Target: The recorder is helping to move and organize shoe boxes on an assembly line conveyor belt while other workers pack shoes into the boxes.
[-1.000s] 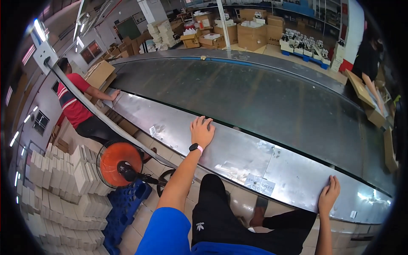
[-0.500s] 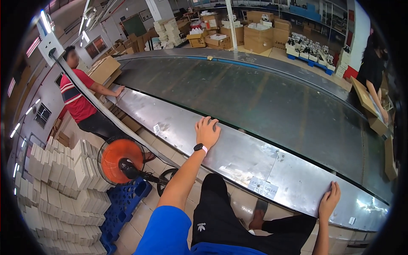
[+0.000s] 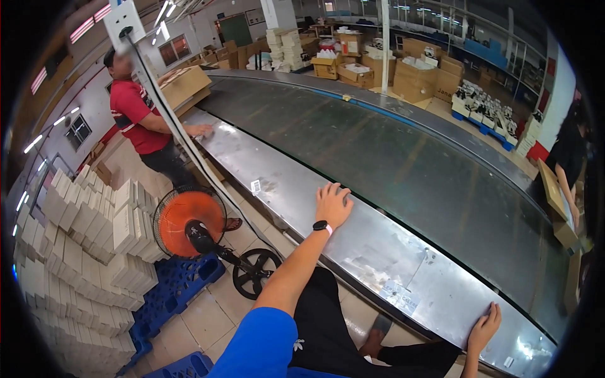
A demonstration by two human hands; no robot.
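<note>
My left hand [image 3: 332, 203] lies flat, fingers spread, on the steel side ledge [image 3: 277, 176] of a long conveyor; a black watch sits on its wrist. My right hand [image 3: 485, 327] rests on the same ledge further to the right, fingers over its near edge. Neither hand holds anything. The dark conveyor belt [image 3: 391, 151] runs bare beyond the ledge. My legs in black trousers are below the ledge.
A person in a red shirt [image 3: 135, 113] stands at the left with a hand on the ledge beside a cardboard box [image 3: 184, 85]. An orange floor fan [image 3: 190, 220] stands near stacked white boxes [image 3: 88, 252] on blue pallets. Another person [image 3: 567, 157] with cartons is at the right.
The view has swung slightly left and down, bringing the red-shirted person and fan further into view. Both my hands stay planted on the ledge.
</note>
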